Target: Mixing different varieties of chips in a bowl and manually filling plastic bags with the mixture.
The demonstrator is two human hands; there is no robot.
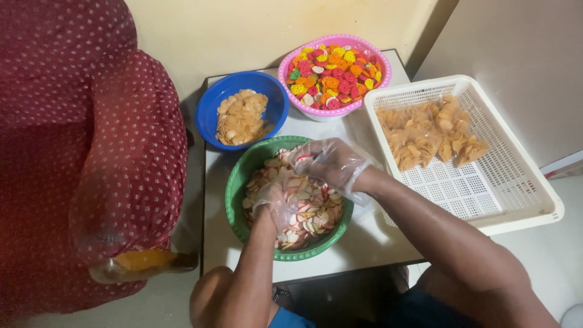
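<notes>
A green bowl (235,182) is showing white-and-red crackers (310,209); a blue bowl (209,112) is showing pale tan chips (242,117). A pink bowl (364,45) is glowing with crackers in red, orange, yellow and green (333,74) — beside it a cream mesh basket (486,188). A maroon cloth (91,140) is showing small white dots.

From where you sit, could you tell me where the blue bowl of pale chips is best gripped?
Grip the blue bowl by its near-left rim, coming from the left: that edge stands bare, while the green bowl and pink bowl crowd its near and right sides.
</notes>
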